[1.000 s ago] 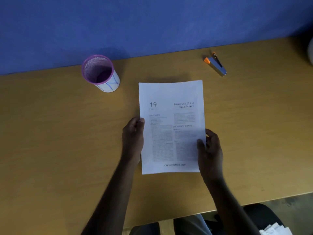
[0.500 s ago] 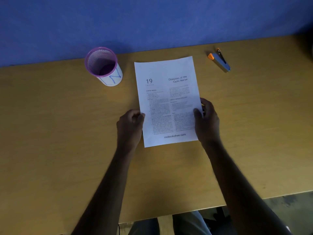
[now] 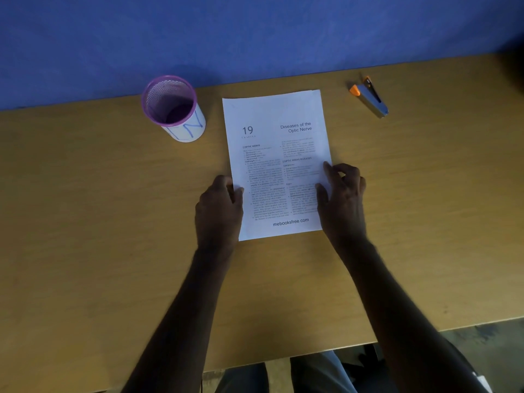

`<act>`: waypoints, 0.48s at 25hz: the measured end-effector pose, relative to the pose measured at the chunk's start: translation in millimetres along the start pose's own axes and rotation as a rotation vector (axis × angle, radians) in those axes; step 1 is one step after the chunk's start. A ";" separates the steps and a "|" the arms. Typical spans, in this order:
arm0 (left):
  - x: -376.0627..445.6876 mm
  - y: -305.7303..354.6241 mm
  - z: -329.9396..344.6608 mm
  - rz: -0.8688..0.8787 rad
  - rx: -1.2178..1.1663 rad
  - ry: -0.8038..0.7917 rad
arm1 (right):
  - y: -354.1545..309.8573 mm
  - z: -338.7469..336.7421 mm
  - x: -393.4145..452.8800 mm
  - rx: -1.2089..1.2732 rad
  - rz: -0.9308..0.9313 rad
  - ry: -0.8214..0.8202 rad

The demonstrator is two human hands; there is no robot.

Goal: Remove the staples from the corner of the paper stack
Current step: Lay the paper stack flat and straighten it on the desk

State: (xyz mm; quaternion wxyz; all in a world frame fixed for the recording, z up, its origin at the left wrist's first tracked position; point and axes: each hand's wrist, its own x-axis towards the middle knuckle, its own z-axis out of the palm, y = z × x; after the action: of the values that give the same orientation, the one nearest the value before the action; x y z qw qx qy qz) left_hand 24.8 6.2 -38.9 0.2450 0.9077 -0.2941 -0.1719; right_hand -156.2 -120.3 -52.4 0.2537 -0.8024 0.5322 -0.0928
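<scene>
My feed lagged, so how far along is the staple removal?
Done: the white printed paper stack lies flat on the wooden desk. In hand: left hand and right hand grip its side edges. Left: everything else; the grey-and-orange staple tool lies untouched, and staples are too small to see.

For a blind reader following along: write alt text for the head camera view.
Two bare hands, left hand and right hand, hold the side edges of a printed paper stack lying on a wooden desk. A purple-rimmed mesh cup stands left of it, a small orange-and-grey stapler right.
</scene>
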 end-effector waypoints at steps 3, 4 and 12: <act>-0.2 1.6 0.7 -0.011 0.018 -0.017 | 1.4 0.2 0.7 -0.032 -0.006 -0.006; -0.2 2.2 0.4 -0.019 0.026 -0.023 | 1.3 -0.1 0.8 -0.035 -0.006 -0.009; -5.3 6.6 -0.6 0.067 0.123 -0.034 | 1.7 -3.7 -2.7 -0.146 -0.035 -0.012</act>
State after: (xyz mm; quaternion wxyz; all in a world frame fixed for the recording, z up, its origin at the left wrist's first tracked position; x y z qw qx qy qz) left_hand 18.0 5.0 -33.9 0.1891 0.9076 -0.3387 -0.1604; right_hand -160.2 -119.6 -49.8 0.1961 -0.8285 0.5217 -0.0535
